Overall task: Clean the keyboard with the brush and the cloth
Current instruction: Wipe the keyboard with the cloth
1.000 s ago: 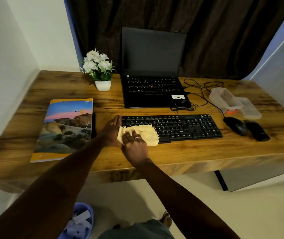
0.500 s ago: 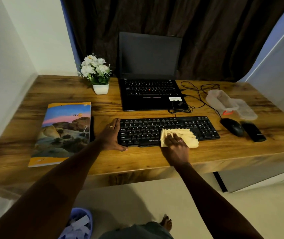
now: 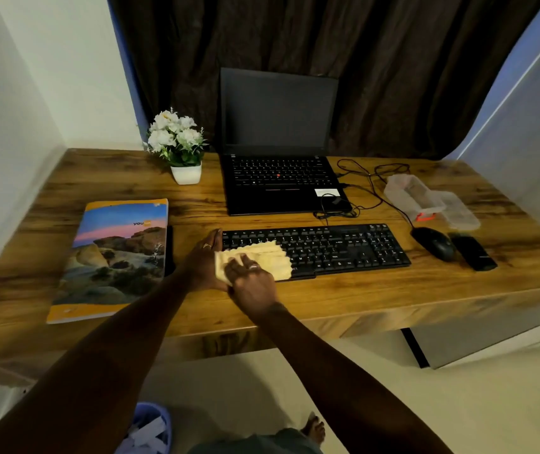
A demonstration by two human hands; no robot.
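Right grip (image 3: pixel 250 281) presses flat on one cloth (image 3: pixel 262 260) over one keyboard (image 3: pixel 334 249); left grip (image 3: pixel 205 258), open, braces its end.

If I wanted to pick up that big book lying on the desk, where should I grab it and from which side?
Probably by its long left edge, coming from the left. The book lies flat, cover up, and that side faces bare desk. Its right edge sits close to the left hand bracing the keyboard, so that side is crowded. Its near edge, close to the desk front, would also suit a pinch.

keyboard (image 3: pixel 327 249) left end: under cloth (image 3: pixel 259 260) | blue bin (image 3: pixel 151 427): cut off (bottom edge)
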